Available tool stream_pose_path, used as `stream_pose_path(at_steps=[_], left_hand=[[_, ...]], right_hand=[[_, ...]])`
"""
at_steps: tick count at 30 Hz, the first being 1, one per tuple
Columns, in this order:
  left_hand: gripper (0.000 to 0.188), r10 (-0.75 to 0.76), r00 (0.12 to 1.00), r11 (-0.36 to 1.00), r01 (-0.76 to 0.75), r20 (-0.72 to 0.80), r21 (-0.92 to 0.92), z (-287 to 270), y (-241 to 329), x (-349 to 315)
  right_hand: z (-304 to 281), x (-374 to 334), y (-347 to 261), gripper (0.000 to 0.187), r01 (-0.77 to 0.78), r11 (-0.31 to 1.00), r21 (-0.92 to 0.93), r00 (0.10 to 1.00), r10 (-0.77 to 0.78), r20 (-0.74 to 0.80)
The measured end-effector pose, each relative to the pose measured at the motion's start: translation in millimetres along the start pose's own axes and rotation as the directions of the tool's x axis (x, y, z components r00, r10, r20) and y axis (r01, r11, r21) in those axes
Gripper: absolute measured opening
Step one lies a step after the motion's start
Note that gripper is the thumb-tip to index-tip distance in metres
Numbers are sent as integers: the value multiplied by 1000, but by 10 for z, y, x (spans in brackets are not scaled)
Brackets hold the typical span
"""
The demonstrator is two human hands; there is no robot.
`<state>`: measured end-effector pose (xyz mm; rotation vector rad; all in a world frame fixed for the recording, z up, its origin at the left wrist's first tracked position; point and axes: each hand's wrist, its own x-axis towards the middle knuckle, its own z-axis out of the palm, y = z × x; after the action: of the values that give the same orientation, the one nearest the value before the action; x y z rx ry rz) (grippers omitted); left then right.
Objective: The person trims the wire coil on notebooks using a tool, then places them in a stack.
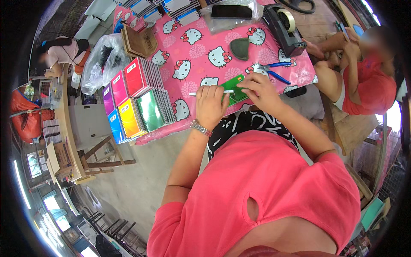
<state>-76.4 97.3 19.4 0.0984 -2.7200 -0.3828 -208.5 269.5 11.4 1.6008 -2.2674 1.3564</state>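
I'm on the head view: both hands are in frame, over the near edge of the bench [207,39] with its pink patterned cover. Left hand [210,102]: grip mostly closed, fingers folded around a thin white strip [228,91] that pokes out on both sides of it. Silvery band [201,127] on that wrist. Right hand [260,89]: fingertips bunched close together at the right edge of the green notebook [231,85]; I can't tell whether that grip actually pinches anything. The notebook lies on the bench between the two hands, partly hidden by them, white strip across it. Blue-handled pliers [276,70] sit just beyond the right hand, handles spread. Further back I have a dark green pouch [239,48], then a black tape dispenser [286,36] at the far right and a dark phone [231,12] on clear plastic. Stacked spiral notebooks [128,108] in several colours stand at the left edge, well apart from the hands. Seated co-worker [370,88] in red off to the right.
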Motion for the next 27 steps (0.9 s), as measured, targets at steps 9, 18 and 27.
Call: stream_pose_path(at_steps=[9, 18, 27], left_hand=[[24, 23, 998, 999, -24, -61, -28, 92, 95, 11], [26, 36, 999, 999, -36, 6, 17, 77, 106, -4], [22, 50, 998, 998, -48, 37, -48, 39, 40, -36]], right_hand=[[-117, 36, -113, 26, -243, 936, 254, 944, 168, 284], [-199, 233, -204, 31, -154, 981, 117, 915, 97, 393], [215, 734, 730, 48, -334, 906, -260, 902, 387, 190]])
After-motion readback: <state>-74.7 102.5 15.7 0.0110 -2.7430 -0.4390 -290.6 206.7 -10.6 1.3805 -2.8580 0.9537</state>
